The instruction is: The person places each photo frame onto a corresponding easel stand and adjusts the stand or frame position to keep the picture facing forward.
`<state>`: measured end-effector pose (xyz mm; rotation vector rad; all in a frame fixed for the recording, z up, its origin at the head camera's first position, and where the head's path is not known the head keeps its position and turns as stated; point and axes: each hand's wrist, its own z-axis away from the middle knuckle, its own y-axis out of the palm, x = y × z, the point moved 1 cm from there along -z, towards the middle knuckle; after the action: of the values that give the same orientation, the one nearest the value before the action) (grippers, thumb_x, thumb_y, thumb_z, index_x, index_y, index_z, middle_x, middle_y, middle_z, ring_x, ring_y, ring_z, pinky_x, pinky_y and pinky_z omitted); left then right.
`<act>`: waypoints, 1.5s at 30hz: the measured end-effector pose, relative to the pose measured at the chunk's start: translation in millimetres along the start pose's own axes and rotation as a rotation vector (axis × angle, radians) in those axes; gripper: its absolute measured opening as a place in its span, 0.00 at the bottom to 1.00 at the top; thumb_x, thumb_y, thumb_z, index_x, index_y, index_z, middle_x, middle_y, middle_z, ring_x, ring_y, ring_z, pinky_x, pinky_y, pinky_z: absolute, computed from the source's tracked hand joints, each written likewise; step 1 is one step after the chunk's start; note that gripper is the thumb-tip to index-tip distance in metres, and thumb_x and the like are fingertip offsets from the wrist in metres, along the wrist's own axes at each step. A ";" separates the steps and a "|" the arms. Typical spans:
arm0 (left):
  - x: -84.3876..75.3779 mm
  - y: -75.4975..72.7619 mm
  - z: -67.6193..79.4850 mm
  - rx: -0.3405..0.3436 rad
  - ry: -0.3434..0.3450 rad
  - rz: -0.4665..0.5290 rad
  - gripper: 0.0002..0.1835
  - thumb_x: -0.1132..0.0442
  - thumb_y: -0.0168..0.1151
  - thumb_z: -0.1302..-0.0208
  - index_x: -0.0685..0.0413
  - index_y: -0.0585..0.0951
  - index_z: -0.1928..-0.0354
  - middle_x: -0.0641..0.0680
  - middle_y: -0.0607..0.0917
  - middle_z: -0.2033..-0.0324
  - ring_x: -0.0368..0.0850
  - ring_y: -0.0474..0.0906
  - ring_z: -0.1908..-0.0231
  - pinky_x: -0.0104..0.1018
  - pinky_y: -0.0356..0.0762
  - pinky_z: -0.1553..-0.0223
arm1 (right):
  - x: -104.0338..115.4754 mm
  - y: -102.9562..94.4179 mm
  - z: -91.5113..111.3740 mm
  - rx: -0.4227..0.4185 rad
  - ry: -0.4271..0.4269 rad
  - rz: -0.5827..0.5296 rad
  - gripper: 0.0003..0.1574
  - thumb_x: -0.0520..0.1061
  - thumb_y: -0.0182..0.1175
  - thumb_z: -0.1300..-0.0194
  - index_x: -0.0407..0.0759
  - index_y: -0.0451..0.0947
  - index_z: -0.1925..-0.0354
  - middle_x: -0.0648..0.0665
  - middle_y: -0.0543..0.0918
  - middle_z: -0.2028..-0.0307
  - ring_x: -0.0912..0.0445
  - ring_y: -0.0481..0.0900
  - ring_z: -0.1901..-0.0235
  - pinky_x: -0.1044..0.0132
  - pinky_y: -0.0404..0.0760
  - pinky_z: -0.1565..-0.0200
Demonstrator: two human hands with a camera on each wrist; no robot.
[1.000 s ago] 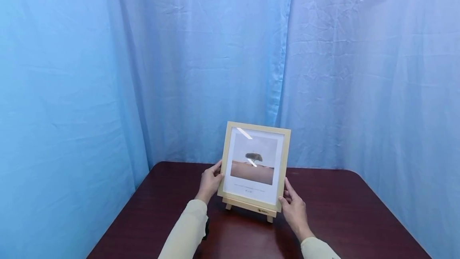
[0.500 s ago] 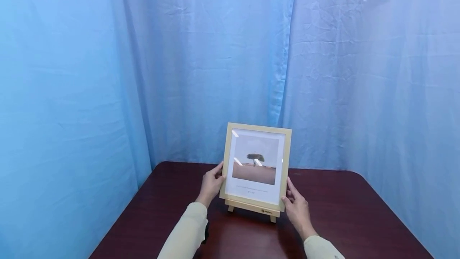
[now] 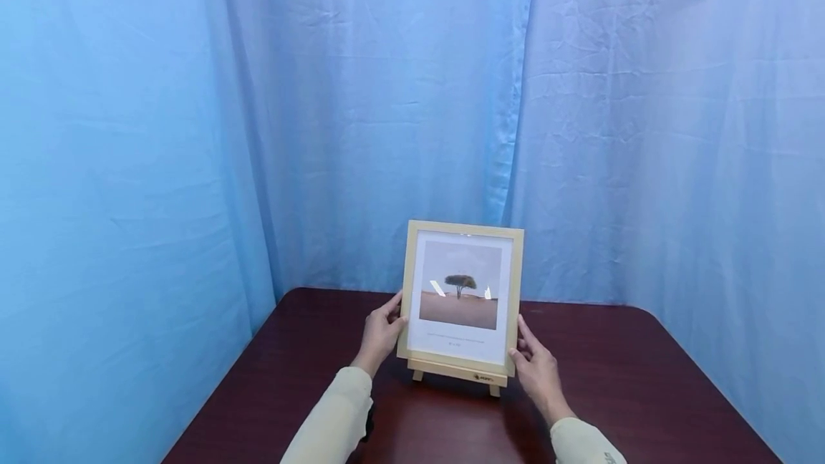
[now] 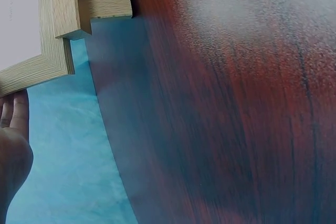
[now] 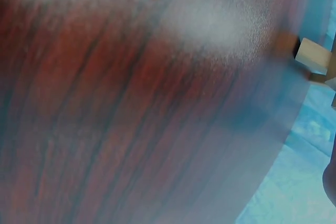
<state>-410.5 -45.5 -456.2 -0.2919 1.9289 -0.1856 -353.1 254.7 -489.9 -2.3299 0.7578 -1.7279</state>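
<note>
A pale wooden picture frame (image 3: 462,346) with a print of a lone tree stands on a small wooden easel (image 3: 454,371), leaning slightly back. My left hand (image 3: 382,331) holds the frame's left side, thumb at the front edge and fingers reaching along the side. On the opposite side, my right hand (image 3: 536,374) holds the lower right edge between thumb and fingers. The left wrist view has a frame corner (image 4: 55,61), an easel leg (image 4: 111,6) and part of the left hand (image 4: 13,145). Only a sliver of the right hand (image 5: 329,182) enters the right wrist view.
Beneath the easel is a dark red-brown table (image 3: 619,378) with rounded far corners. Blue curtains (image 3: 387,92) hang behind it and along both sides. Light reflects off the frame's glazing and the tabletop.
The frame and easel have turned slightly and look straighter, with the glare shifting across the glazing. Both hands keep their hold and have moved a little right in view; the background has shifted too.
</note>
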 end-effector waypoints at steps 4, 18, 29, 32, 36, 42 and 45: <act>0.7 -1.1 2.5 0.001 0.006 -0.002 0.30 0.73 0.61 0.33 0.48 0.72 0.30 0.60 0.84 0.52 0.47 0.79 0.60 0.41 0.82 0.59 | 0.3 -1.5 -2.4 0.011 -0.014 0.018 0.44 0.33 0.57 0.30 0.53 0.55 0.23 0.28 0.78 0.46 0.39 0.79 0.47 0.52 0.82 0.51; 2.2 -1.7 9.4 0.011 0.018 -0.024 0.31 0.71 0.62 0.33 0.48 0.70 0.29 0.57 0.84 0.52 0.44 0.78 0.61 0.38 0.81 0.62 | -5.3 -3.8 -9.0 0.033 -0.007 -0.009 0.43 0.33 0.56 0.29 0.53 0.55 0.23 0.29 0.80 0.47 0.43 0.81 0.51 0.60 0.82 0.55; 1.3 -3.5 12.9 0.015 0.027 -0.025 0.31 0.71 0.61 0.32 0.51 0.69 0.28 0.57 0.84 0.52 0.44 0.77 0.62 0.36 0.80 0.63 | -4.0 -3.5 -9.1 0.037 0.006 -0.014 0.42 0.33 0.56 0.29 0.52 0.55 0.23 0.30 0.80 0.46 0.43 0.80 0.50 0.61 0.82 0.54; 1.2 -3.4 13.5 0.011 0.032 -0.023 0.30 0.71 0.61 0.32 0.52 0.69 0.28 0.57 0.84 0.52 0.44 0.76 0.62 0.36 0.80 0.63 | -4.0 -3.6 -9.4 0.039 0.009 -0.010 0.41 0.33 0.56 0.28 0.52 0.55 0.23 0.30 0.80 0.46 0.43 0.80 0.50 0.61 0.82 0.54; 1.2 -3.7 14.1 0.013 0.033 -0.019 0.31 0.71 0.61 0.32 0.50 0.70 0.29 0.57 0.84 0.53 0.44 0.75 0.63 0.35 0.79 0.64 | -4.4 -3.4 -9.1 0.038 0.015 -0.013 0.41 0.34 0.56 0.28 0.52 0.55 0.23 0.30 0.79 0.45 0.42 0.80 0.49 0.62 0.81 0.54; 1.1 -5.4 14.3 0.017 0.020 -0.012 0.31 0.71 0.61 0.32 0.47 0.69 0.28 0.56 0.84 0.52 0.43 0.76 0.61 0.35 0.80 0.62 | -4.5 -2.3 -9.5 0.036 0.018 -0.012 0.41 0.34 0.56 0.28 0.52 0.56 0.23 0.30 0.79 0.45 0.43 0.79 0.49 0.62 0.81 0.54; 1.2 -6.2 14.6 0.014 0.026 -0.016 0.31 0.71 0.61 0.32 0.48 0.69 0.28 0.58 0.84 0.50 0.45 0.78 0.59 0.36 0.81 0.61 | -4.4 -0.8 -10.1 0.030 0.011 -0.018 0.41 0.33 0.56 0.29 0.51 0.56 0.23 0.30 0.80 0.47 0.44 0.79 0.50 0.64 0.81 0.55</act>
<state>-396.6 -51.6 -461.0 -0.2971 1.9507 -0.2147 -363.2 259.2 -490.0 -2.3164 0.7097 -1.7478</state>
